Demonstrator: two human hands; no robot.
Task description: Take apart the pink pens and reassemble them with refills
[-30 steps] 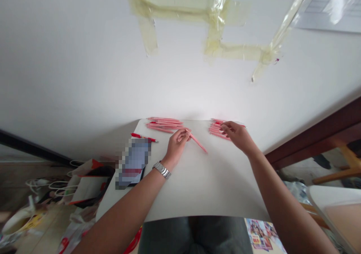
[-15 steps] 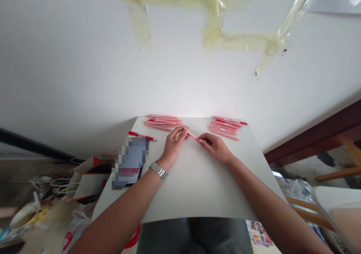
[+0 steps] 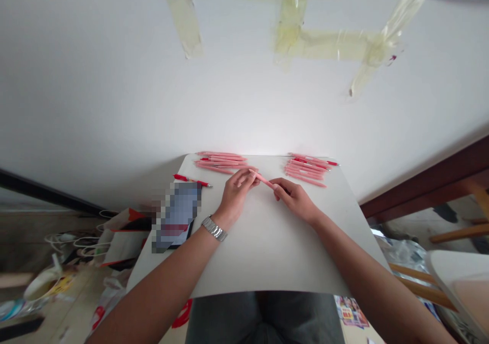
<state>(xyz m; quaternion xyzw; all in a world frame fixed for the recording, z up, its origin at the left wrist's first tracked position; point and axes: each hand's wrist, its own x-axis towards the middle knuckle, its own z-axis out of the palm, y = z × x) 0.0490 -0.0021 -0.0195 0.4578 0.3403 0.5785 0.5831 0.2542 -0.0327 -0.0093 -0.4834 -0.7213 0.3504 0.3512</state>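
Note:
A slim pink pen (image 3: 264, 180) slants between my two hands above the white table (image 3: 267, 252). My left hand (image 3: 239, 186), with a metal-band watch at the wrist, pinches its upper left end. The fingers of my right hand (image 3: 289, 195) are closed round its lower right end, which they partly hide. Behind my left hand lies a pile of pink pens (image 3: 221, 161), some partly covered by the fingers. Another pile of pink pens (image 3: 306, 171), with a few red parts among them, lies beyond my right hand.
A red pen (image 3: 192, 180) lies at the table's left edge, above a blurred-out phone-like device (image 3: 178, 217). A white wall with yellowed tape (image 3: 290, 33) rises behind the table. Paper bags (image 3: 124, 237) stand on the floor at left; a white-topped seat (image 3: 458, 273) is at right.
My right hand has shifted slightly to the right along the pen, and more of the pen shows between the hands. The view has tilted down a little.

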